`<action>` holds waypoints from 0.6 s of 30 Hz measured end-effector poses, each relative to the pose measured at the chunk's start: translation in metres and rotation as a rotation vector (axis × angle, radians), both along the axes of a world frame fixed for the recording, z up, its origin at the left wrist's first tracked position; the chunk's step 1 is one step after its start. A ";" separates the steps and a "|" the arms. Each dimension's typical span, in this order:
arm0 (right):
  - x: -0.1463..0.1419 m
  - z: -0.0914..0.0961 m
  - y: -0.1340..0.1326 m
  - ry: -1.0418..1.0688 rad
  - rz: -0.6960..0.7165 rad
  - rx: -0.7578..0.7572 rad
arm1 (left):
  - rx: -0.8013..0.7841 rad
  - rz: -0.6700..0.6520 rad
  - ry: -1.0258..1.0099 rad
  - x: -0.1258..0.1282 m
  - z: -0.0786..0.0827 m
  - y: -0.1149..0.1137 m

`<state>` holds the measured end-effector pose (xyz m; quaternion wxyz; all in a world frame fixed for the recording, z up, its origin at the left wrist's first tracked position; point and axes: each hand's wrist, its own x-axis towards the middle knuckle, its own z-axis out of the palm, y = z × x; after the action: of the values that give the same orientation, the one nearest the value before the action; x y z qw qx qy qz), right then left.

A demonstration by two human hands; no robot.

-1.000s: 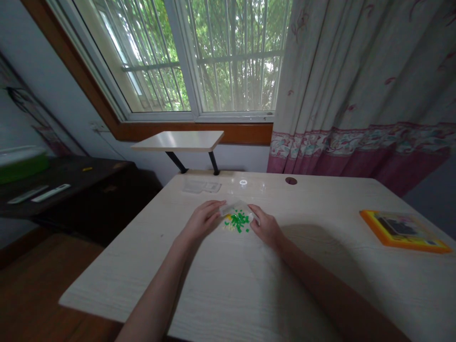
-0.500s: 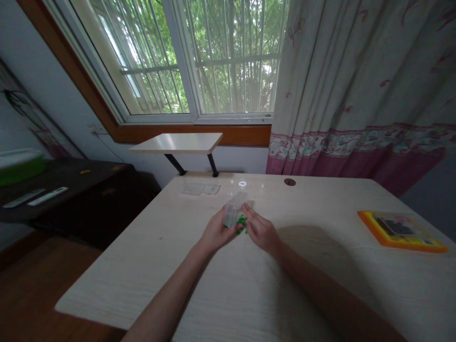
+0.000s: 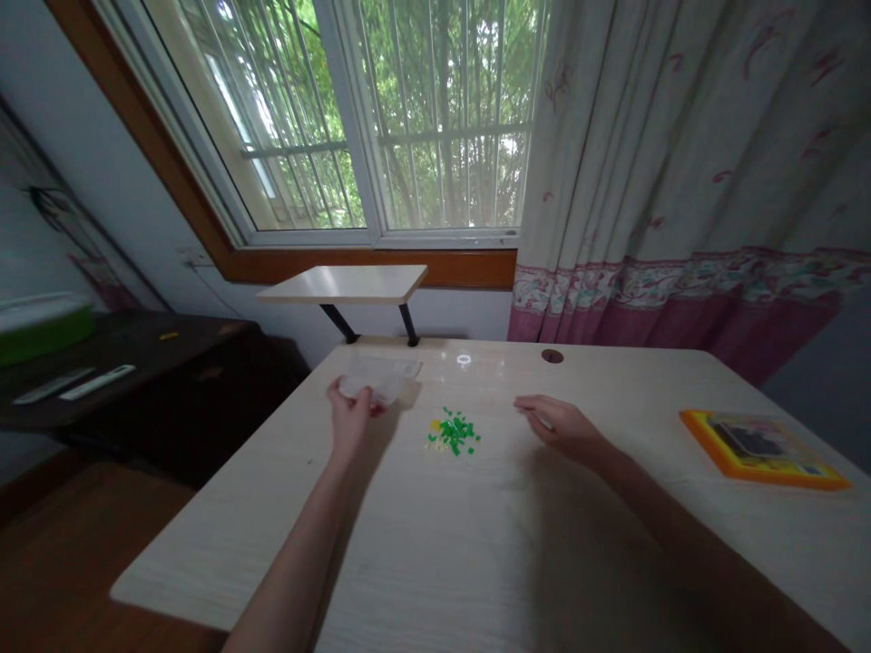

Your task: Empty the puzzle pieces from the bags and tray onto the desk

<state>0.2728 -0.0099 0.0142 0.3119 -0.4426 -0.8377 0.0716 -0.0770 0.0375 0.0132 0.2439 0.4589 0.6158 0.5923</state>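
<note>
A small pile of green and yellow pieces (image 3: pixel 453 433) lies on the pale wooden table (image 3: pixel 476 544), between my hands. My left hand (image 3: pixel 351 413) is out to the left near the table's far edge, fingers closed on a clear plastic bag (image 3: pixel 376 384) that reaches over other clear plastic (image 3: pixel 401 366) lying there. My right hand (image 3: pixel 558 422) rests on the table to the right of the pile, fingers loosely curled; something small and pale may be under them, but I cannot make it out.
An orange-framed flat box (image 3: pixel 762 447) lies at the table's right. A cable hole (image 3: pixel 552 355) sits near the far edge. A small raised shelf (image 3: pixel 344 283) stands behind the table. A dark side cabinet (image 3: pixel 136 363) with remotes (image 3: pixel 95 382) stands at left, the curtain (image 3: pixel 680 163) at right.
Both hands held the clear bag over the pile. Now my left hand has carried the bag away to the far left and my right hand has drawn off to the right, leaving the pile bare.
</note>
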 end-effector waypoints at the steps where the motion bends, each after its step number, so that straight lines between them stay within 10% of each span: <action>1: 0.018 0.001 -0.005 -0.018 -0.045 -0.015 | -0.040 0.084 0.022 -0.011 -0.001 0.003; 10: 0.203 -0.008 -0.063 -0.133 -0.461 -0.048 | -0.383 0.296 0.587 -0.058 -0.008 0.006; 18: 0.273 -0.013 -0.105 -0.172 -0.679 -0.058 | -0.299 0.120 0.899 -0.056 -0.004 0.005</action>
<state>0.5453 -0.1151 0.0009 0.2333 -0.7091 -0.6635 -0.0500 -0.1330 0.0422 0.0093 -0.0181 0.5932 0.7641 0.2529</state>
